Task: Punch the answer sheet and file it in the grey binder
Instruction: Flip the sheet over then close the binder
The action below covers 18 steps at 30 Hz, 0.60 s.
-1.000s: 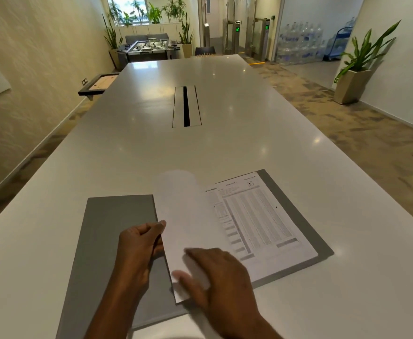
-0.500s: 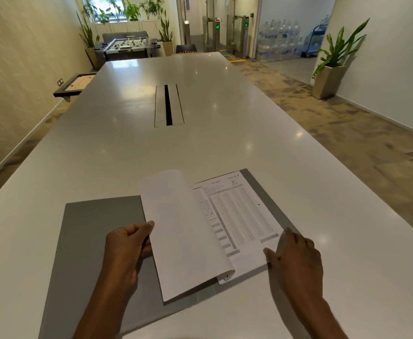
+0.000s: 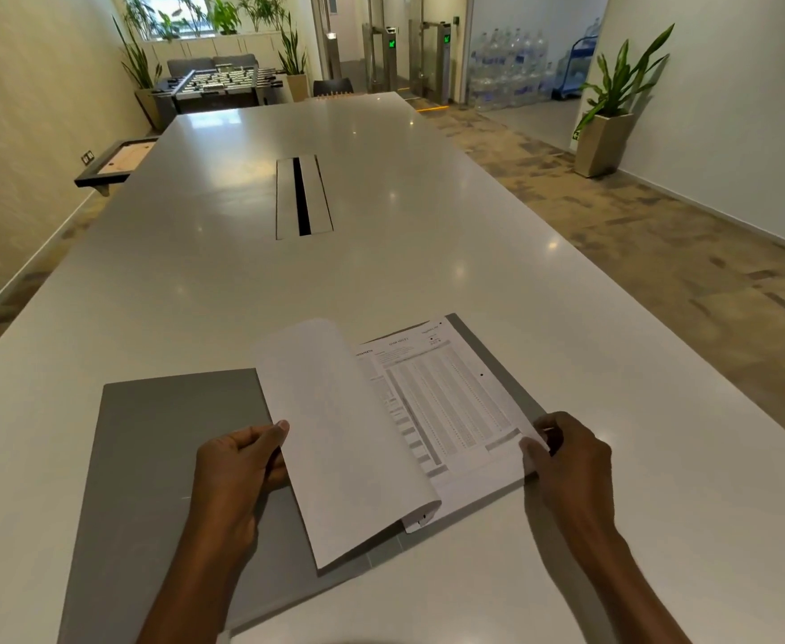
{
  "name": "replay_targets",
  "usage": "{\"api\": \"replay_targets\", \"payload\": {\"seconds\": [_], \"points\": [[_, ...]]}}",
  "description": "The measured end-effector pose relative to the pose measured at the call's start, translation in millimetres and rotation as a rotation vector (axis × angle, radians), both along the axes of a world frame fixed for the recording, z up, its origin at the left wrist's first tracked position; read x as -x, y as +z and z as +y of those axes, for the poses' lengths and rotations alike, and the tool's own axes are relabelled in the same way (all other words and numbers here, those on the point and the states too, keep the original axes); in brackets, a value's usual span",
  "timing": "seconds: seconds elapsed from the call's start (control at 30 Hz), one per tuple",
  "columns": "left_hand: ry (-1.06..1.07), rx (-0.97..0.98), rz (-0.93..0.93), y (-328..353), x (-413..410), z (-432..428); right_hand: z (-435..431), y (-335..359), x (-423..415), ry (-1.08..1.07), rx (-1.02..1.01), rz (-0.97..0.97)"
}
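Left hand (image 3: 237, 476): fingers curled round the edge of a turned page (image 3: 334, 434), which is held up and bowed over the spine. Right hand (image 3: 567, 453): near corner of the answer sheet (image 3: 451, 402) pinched between thumb and fingers. Hands well apart. Sheet is laid flat on the right half of the open binder (image 3: 162, 457), on the table (image 3: 381, 253). Any fastening is hidden under the page.

Risks judged:
- corner creased or torn if pulled against a fastening
- page dropped back over the sheet if the left grip is loosened
- sheet slid askew on the smooth cover
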<state>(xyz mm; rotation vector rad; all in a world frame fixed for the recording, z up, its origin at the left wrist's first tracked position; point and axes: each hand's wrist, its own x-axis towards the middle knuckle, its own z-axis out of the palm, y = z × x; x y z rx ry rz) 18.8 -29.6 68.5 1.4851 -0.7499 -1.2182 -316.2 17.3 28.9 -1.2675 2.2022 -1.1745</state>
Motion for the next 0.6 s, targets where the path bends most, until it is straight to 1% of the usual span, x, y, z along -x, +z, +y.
{"api": "replay_targets", "payload": {"seconds": [0.1, 0.2, 0.3, 0.37, 0.43, 0.47, 0.57, 0.6], "points": [[-0.001, 0.008, -0.006, -1, -1, -1, 1, 3, 0, -0.018, 0.049, 0.112], [0.000, 0.011, -0.001, -2, 0, 0, 1, 4, -3, -0.064, 0.099, 0.280], [-0.002, 0.022, -0.004, -4, -1, 1, 3, 13, -13, -0.038, 0.217, 0.362], [0.005, 0.026, 0.002, -5, -1, 1, 5, 24, -28, -0.021, 0.261, 0.300], [0.004, 0.031, 0.005, -4, 0, 0, 7, 37, -50, -0.010, 0.296, 0.157], [0.002, 0.032, 0.007, -4, 0, -1, 10, 41, -63, 0.027, 0.333, 0.117], [-0.007, 0.040, 0.011, -2, 1, -2, 21, 52, -104, 0.232, 0.454, 0.096], [-0.015, 0.044, 0.009, -1, 2, -2, 23, 52, -116, 0.307, 0.487, 0.119]]}}
